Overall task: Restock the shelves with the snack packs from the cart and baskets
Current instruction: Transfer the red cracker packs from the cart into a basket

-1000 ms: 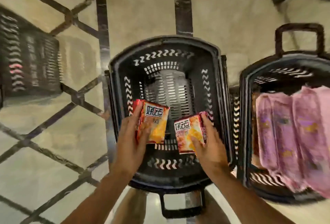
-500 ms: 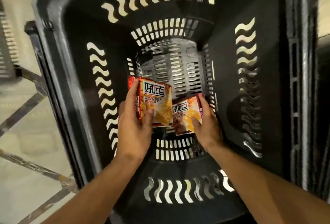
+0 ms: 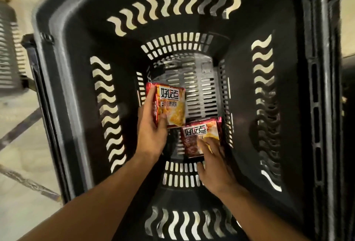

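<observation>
Both hands deeper in the black basket, right pack lowered to the floor

A second ago the whole black basket [image 3: 63,94] showed on the tiled floor, a second basket of pink packs to its right; now its walls fill the view and that one is gone. The left hand [image 3: 151,131] has carried its orange snack pack [image 3: 171,106] toward the far end of the basket's floor. The right hand [image 3: 213,163] has loosened its grip: its fingers now lie over the second snack pack [image 3: 201,137], by the floor's right edge.
</observation>
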Demonstrator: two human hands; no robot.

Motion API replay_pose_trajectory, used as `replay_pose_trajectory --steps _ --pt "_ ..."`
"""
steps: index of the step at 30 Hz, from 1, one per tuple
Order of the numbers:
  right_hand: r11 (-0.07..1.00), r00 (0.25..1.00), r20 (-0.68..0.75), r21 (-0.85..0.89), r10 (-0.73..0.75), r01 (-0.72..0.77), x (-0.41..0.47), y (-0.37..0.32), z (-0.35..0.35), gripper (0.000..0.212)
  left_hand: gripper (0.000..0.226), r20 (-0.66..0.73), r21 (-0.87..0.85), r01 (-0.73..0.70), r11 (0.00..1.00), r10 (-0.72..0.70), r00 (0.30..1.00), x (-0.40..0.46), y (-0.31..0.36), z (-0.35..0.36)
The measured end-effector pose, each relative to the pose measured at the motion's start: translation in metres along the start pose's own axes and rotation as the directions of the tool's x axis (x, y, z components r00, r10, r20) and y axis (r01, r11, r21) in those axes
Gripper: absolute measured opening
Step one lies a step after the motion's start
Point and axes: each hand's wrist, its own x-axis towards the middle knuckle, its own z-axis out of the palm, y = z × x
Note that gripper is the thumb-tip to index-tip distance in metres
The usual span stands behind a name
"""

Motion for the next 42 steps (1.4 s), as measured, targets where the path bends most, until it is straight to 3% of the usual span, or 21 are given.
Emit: replay_pose_trajectory --steps 3,6,10,13,15,17,20,24,28,31,34,38,42 --pt "0.998 0.999 0.013 -0.044 -0.035 0.036 0.010 0.001 0.003 0.073 0.086 0.005 0.025 0.050 0.998 -0.050 0.999 0.019 -0.021 0.014" --pt "0.997 0.999 0.039 -0.077 -0.023 0.026 0.016 0.007 0.004 0.075 0.093 -0.066 0.283 0.088 0.955 -0.072 0.995 0.025 -0.041 0.017" --pt "0.990 0.999 0.044 -0.139 -0.018 0.024 0.012 0.008 -0.002 0.075 0.105 -0.026 0.444 0.071 0.893 -0.066 0.997 0.010 -0.046 0.017" --pt "0.976 0.995 0.092 -0.212 -0.037 0.056 0.008 0.005 -0.010 0.077 0.101 0.021 0.642 -0.066 0.764 0.068 0.997 -0.006 -0.045 0.022" --pt "0.962 0.990 0.108 -0.248 -0.088 0.113 0.012 0.002 -0.012 0.076 0.100 0.152 0.690 -0.177 0.702 0.099 0.983 -0.007 -0.051 0.027" --pt "0.957 0.985 0.131 -0.250 -0.116 0.146 0.020 0.000 -0.013 0.075 0.101 0.278 0.746 -0.205 0.634 -0.017 0.961 0.001 -0.056 0.033" --pt "0.957 0.983 0.157 -0.258 -0.091 0.130 0.028 0.003 -0.011 0.092 0.100 0.315 0.853 -0.185 0.488 -0.200 0.928 0.015 -0.059 0.035" --pt "0.950 0.987 0.136 -0.287 -0.085 0.122 0.028 0.011 -0.006 0.103 0.104 0.339 0.882 -0.222 0.416 -0.234 0.911 0.012 -0.055 0.026" --pt "0.945 0.986 0.166 -0.325 0.012 0.043 0.024 0.002 -0.011 0.094 0.104 0.312 0.921 -0.197 0.335 -0.335 0.889 0.010 -0.042 0.026" --pt "0.949 0.971 0.202 -0.311 0.129 -0.061 0.017 -0.007 -0.024 0.080 0.093 0.258 0.934 -0.102 0.341 -0.451 0.854 0.017 -0.020 0.029" --pt "0.971 0.970 0.189 -0.211 0.153 -0.112 -0.004 -0.010 -0.043 0.071 0.078 0.268 0.909 -0.075 0.411 -0.436 0.859 0.009 0.006 0.017" --pt "0.998 0.996 0.083 -0.068 0.023 -0.017 -0.060 -0.029 -0.080 0.053 0.074 0.403 0.866 -0.258 0.428 -0.293 0.867 -0.032 0.061 -0.012" --pt "0.975 0.996 0.066 0.212 0.060 -0.073 -0.149 -0.064 -0.122 0.050 0.068 0.494 0.815 -0.369 0.447 -0.203 0.845 -0.100 0.133 -0.047"
